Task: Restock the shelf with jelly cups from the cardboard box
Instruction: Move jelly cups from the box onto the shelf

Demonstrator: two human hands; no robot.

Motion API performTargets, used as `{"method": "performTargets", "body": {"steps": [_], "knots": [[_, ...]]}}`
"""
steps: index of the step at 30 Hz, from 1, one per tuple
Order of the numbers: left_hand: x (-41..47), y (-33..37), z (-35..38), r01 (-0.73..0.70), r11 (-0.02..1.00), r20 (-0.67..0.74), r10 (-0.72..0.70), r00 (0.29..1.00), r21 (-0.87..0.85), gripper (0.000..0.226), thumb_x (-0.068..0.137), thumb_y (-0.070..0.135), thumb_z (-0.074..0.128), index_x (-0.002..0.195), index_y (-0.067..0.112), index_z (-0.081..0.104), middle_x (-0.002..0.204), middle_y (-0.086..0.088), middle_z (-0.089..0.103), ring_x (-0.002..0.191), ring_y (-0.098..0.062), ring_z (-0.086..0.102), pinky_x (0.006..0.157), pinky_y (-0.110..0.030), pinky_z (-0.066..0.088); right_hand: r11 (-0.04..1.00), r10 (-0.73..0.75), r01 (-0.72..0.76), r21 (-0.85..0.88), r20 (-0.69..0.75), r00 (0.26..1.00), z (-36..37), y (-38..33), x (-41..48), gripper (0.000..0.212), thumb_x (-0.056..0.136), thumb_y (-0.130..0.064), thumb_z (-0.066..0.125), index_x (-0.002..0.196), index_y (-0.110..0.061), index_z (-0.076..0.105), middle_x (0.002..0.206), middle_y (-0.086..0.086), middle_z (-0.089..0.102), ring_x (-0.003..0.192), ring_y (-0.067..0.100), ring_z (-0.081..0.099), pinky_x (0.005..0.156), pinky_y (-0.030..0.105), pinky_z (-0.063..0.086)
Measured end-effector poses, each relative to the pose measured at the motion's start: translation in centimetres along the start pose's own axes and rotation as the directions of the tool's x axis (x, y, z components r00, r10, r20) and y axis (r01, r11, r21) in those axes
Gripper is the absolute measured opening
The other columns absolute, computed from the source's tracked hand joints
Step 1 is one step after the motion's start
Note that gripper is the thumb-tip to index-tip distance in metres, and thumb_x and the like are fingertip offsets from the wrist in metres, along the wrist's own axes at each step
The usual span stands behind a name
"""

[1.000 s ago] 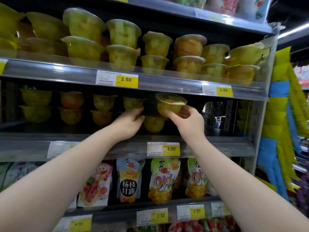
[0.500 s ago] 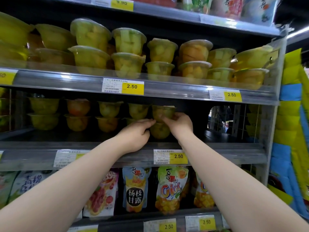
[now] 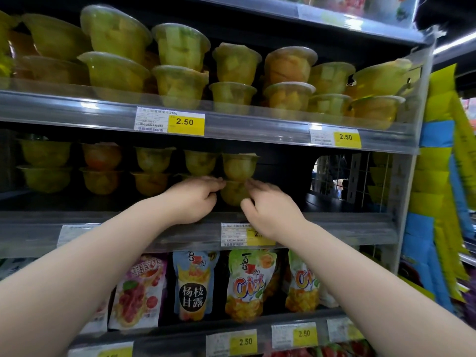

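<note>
On the middle shelf (image 3: 340,228), the rightmost stack has one jelly cup (image 3: 239,166) sitting on a lower cup (image 3: 233,194), its lid close under the upper shelf edge (image 3: 257,128). The left hand (image 3: 195,199) and right hand (image 3: 270,210) flank the lower cup with bent fingertips at its sides; blur hides any grip. Right of the stack, dark deck runs to the wire end panel (image 3: 342,176).
</note>
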State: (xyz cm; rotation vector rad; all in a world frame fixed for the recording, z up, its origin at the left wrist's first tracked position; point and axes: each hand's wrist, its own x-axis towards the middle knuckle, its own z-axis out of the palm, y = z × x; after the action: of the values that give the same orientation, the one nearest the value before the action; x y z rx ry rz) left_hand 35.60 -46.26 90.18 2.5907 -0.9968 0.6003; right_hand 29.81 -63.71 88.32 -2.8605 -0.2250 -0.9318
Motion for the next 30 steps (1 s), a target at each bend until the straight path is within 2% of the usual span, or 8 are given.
{"method": "performTargets", "body": {"steps": [5, 8, 15, 20, 23, 25, 28, 30], "knots": [[1.7, 0.5, -0.1, 0.06, 0.998, 0.12, -0.063, 0.991, 0.027, 0.049, 0.103, 0.015, 0.031, 0.151, 0.018, 0.027, 0.16, 0.0, 0.018, 0.146, -0.013, 0.015, 0.11, -0.014, 0.011, 0.998, 0.055, -0.052, -0.023, 0.108, 0.993, 0.1, 0.4, 1.9, 0.045, 0.099, -0.036, 0.032, 0.135, -0.014, 0.049, 0.146, 0.007, 0.041, 0.129, 0.029, 0.039, 0.1, 0.035, 0.038], [2.8, 0.7, -0.1, 0.091, 0.994, 0.157, -0.098, 0.983, 0.054, 0.049, 0.104, 0.018, 0.027, 0.152, 0.02, 0.022, 0.161, 0.002, 0.013, 0.147, -0.013, 0.012, 0.11, -0.015, 0.012, 0.993, 0.115, -0.114, -0.015, 0.196, 0.974, 0.5, 0.5, 3.5, 0.049, 0.099, -0.039, 0.027, 0.134, -0.012, 0.047, 0.144, 0.011, 0.041, 0.124, 0.031, 0.043, 0.098, 0.038, 0.041], [4.6, 0.6, 0.3, 0.121, 0.99, 0.202, -0.134, 0.97, 0.077, 0.049, 0.104, 0.016, 0.027, 0.152, 0.017, 0.023, 0.161, -0.004, 0.012, 0.147, -0.016, 0.011, 0.109, -0.016, 0.014, 0.971, 0.187, -0.226, 0.082, 0.328, 0.926, 1.0, 0.4, 5.4, 0.056, 0.101, -0.039, 0.023, 0.154, -0.026, 0.012, 0.162, -0.001, 0.003, 0.141, 0.031, 0.027, 0.111, 0.041, 0.03], [4.6, 0.4, 0.5, 0.091, 0.994, 0.207, -0.1, 0.973, 0.055, 0.048, 0.102, 0.012, 0.031, 0.15, 0.015, 0.03, 0.159, -0.007, 0.019, 0.146, -0.019, 0.018, 0.106, -0.016, 0.018, 0.947, 0.202, -0.272, 0.168, 0.344, 0.917, 1.0, 0.7, 5.4, 0.054, 0.1, -0.039, 0.026, 0.153, -0.033, 0.013, 0.161, -0.006, 0.001, 0.144, 0.028, 0.022, 0.115, 0.041, 0.025], [3.8, 0.4, 0.2, 0.064, 0.997, 0.191, -0.072, 0.979, 0.045, 0.05, 0.102, 0.013, 0.032, 0.151, 0.016, 0.024, 0.16, -0.004, 0.013, 0.147, -0.016, 0.013, 0.108, -0.014, 0.013, 0.947, 0.225, -0.268, 0.175, 0.229, 0.947, 0.5, 0.7, 4.6, 0.049, 0.099, -0.039, 0.03, 0.144, -0.023, 0.039, 0.156, 0.001, 0.028, 0.135, 0.028, 0.038, 0.107, 0.036, 0.035], [2.5, 0.5, -0.5, 0.042, 0.999, 0.166, -0.046, 0.985, 0.032, 0.048, 0.102, 0.014, 0.035, 0.149, 0.017, 0.03, 0.159, -0.001, 0.02, 0.146, -0.015, 0.018, 0.107, -0.014, 0.015, 0.967, 0.194, -0.195, 0.167, 0.018, 0.981, 0.6, 0.5, 3.4, 0.042, 0.096, -0.037, 0.037, 0.122, -0.016, 0.062, 0.134, 0.008, 0.055, 0.116, 0.031, 0.054, 0.094, 0.036, 0.046], [-0.7, 1.0, -1.8, 0.024, 1.0, 0.084, -0.025, 0.996, 0.01, 0.046, 0.099, 0.016, 0.041, 0.145, 0.018, 0.039, 0.155, -0.001, 0.03, 0.143, -0.017, 0.026, 0.111, -0.018, 0.015, 0.981, 0.059, -0.018, 0.191, -0.211, 0.976, 1.1, -0.5, 0.4, 0.044, 0.087, -0.039, 0.04, 0.1, -0.011, 0.072, 0.102, 0.007, 0.071, 0.097, 0.028, 0.061, 0.088, 0.036, 0.047], [-3.5, 1.2, -2.4, 0.026, 0.999, -0.008, -0.026, 1.0, 0.019, 0.046, 0.097, 0.02, 0.046, 0.142, 0.019, 0.044, 0.152, -0.001, 0.037, 0.14, -0.017, 0.032, 0.113, -0.025, 0.022, 0.985, -0.008, 0.049, 0.166, -0.239, 0.971, 1.4, -1.3, -1.8, 0.048, 0.084, -0.042, 0.042, 0.109, -0.014, 0.071, 0.108, 0.003, 0.071, 0.102, 0.023, 0.062, 0.097, 0.035, 0.044]]}}
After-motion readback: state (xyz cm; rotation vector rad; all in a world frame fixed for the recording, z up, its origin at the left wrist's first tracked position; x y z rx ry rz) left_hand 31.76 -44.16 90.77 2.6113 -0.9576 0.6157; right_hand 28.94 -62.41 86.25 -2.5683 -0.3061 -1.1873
